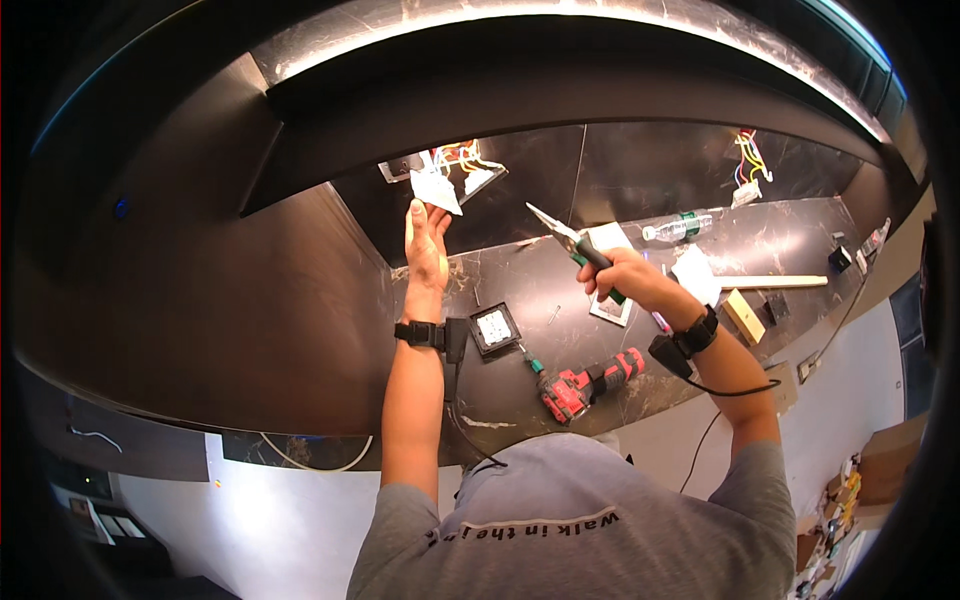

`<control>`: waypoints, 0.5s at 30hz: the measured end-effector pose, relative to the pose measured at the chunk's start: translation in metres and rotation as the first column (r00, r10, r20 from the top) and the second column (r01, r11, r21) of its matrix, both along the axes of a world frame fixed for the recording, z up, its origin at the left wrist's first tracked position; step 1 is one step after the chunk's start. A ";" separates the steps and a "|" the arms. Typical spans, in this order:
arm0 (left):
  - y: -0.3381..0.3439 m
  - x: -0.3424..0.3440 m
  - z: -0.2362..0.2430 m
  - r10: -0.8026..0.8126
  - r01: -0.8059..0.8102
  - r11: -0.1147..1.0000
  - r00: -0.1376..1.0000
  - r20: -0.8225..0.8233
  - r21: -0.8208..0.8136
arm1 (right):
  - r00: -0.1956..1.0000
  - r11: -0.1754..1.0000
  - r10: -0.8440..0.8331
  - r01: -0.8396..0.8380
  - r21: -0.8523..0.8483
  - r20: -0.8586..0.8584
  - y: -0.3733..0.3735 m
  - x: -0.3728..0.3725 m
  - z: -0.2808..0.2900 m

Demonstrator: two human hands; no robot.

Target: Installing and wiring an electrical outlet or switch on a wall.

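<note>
And there's the dark tabletop (530,280), sweeping wide, a red drill (567,397) lying near its front edge. Above it, the pliers (580,245), the right hand's (625,280) grip closed round their handles, tips aimed wallward! Over at the wall, the left hand (428,250) touches a white panel (436,192) by its lower edge; whether that grip is closed, I can't tell. Coloured wires (457,155) show just behind.

In the lower centre of the frame, the drill (566,398) was red and black. Near the centre, the pliers (590,252) had green and black handles. The countertop (530,285) was dark with pale veins.
</note>
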State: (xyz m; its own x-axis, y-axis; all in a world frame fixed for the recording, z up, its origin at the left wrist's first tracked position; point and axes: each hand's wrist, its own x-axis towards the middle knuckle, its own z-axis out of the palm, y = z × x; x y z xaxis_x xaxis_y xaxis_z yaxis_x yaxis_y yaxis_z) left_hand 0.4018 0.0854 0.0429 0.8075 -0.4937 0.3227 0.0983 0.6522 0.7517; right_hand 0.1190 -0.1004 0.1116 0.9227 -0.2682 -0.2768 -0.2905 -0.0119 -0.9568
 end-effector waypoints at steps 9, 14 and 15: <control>-0.012 0.021 0.014 0.021 -0.018 0.999 0.996 0.085 -0.030 | 0.988 0.937 0.148 -0.126 -0.325 0.044 0.001 0.040 0.080; -0.022 0.019 0.015 0.093 -0.093 0.995 0.996 0.002 -0.032 | 0.982 0.893 0.189 -0.181 -0.413 -0.022 0.017 0.046 0.084; -0.024 0.019 0.015 0.095 -0.094 0.994 0.995 0.010 -0.050 | 0.981 0.892 0.193 -0.184 -0.412 -0.020 0.020 0.050 0.088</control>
State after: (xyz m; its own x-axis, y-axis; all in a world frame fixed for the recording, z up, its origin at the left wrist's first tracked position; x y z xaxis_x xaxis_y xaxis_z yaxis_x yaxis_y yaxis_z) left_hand 0.4206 0.0616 0.0577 0.8457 -0.3988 0.3546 0.0257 0.6942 0.7193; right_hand 0.1685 -0.0801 0.2000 0.9716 -0.1740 -0.1603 -0.2239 -0.4568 -0.8610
